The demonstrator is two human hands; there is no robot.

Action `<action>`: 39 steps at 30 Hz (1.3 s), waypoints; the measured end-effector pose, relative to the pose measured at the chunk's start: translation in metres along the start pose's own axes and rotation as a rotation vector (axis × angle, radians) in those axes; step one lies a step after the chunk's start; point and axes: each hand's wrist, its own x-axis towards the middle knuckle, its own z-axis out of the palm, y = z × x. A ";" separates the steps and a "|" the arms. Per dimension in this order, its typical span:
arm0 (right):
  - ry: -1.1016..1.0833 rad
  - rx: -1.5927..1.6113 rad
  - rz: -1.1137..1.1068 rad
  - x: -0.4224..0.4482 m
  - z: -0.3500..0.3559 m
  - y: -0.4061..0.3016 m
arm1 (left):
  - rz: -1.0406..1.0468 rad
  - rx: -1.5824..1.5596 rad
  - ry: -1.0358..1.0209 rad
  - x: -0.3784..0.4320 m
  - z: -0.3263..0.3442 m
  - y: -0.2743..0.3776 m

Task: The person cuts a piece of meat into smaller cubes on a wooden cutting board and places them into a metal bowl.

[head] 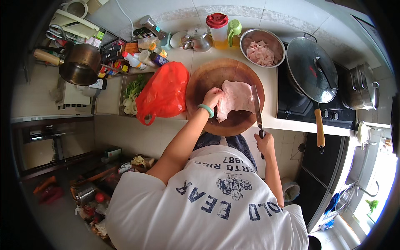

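A slab of pale raw meat (pixel 237 97) lies on a round wooden chopping board (pixel 207 73). My left hand (pixel 213 97), with a green bangle at the wrist, grips the slab's left edge between thumb and fingers. In my right hand (pixel 265 143) is the dark handle of a cleaver (pixel 257 107). Its blade is seen nearly edge-on at the right side of the meat; whether it has cut in, I cannot tell. Behind the board to the right, cut meat pieces (pixel 262 53) fill part of a steel bowl (pixel 282 56).
Left of the board sits a red plastic bag (pixel 168 90), beside a tray of green vegetables (pixel 134 87). A lidded wok (pixel 312 70) stands on the black hob (pixel 290 114) at right. Along the wall are a metal teapot (pixel 199 39), a red-lidded jug (pixel 217 29) and several bottles (pixel 134 60).
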 end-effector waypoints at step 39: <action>-0.162 -0.154 -0.172 -0.024 0.072 -0.086 | 1.016 0.925 0.111 -0.035 -0.046 -0.019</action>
